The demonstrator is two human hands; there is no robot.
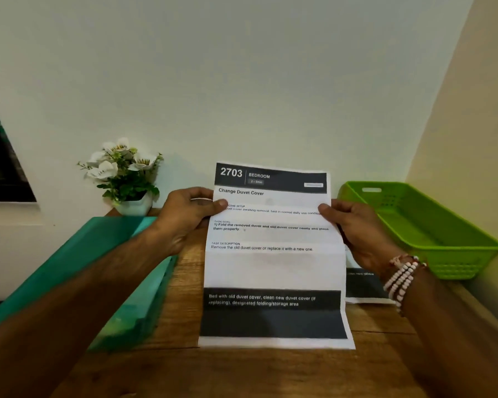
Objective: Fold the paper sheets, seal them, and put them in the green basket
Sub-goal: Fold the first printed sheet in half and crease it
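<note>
Your hands, left (189, 216) and right (357, 228), pinch an unfolded, unsealed paper sheet (273, 259); the green basket (431, 234) at two o'clock sits empty.

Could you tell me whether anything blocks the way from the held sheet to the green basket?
Nothing visible does. The paper sheet is held upright by both hands, and the green basket sits open to its right, just beyond the right hand.
</note>
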